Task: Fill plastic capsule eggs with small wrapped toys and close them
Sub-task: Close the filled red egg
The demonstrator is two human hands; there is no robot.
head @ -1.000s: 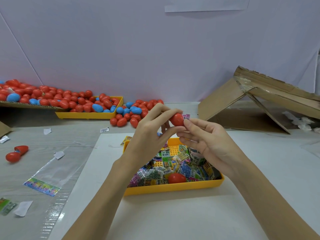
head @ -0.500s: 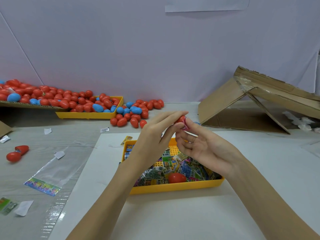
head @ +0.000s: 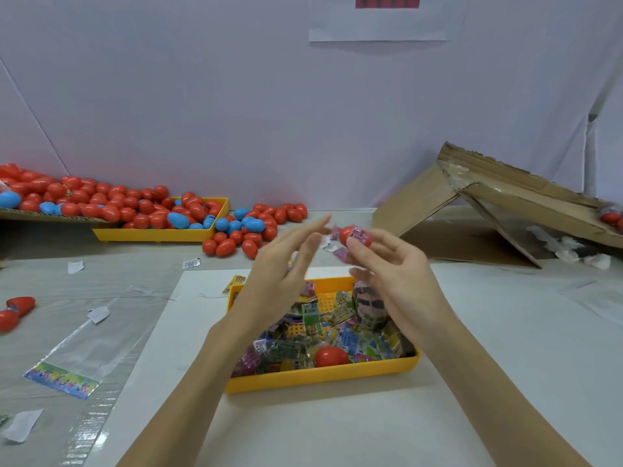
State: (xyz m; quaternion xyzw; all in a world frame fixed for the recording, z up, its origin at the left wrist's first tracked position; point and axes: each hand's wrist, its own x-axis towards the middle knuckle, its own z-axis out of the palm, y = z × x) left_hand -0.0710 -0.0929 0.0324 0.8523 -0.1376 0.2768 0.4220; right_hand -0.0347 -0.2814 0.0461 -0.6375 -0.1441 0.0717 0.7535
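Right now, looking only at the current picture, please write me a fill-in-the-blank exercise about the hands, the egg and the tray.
1. The red egg with the pink wrapper is held by the ____ hand.
2. The left hand is ____ and holds nothing.
3. The yellow tray under the hands holds wrapped toys and one loose ____ egg.

Missing words: right; open; red

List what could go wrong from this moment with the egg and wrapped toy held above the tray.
1. The right hand pinches the red egg and the pink wrapped toy at its fingertips only, while the left hand is open and apart, so the egg may slip into the yellow tray.
2. The wrapper sticks out at the egg's mouth; closing now might trap it and leave the shell ajar.
3. A dropped egg could be confused with the red egg in the tray.
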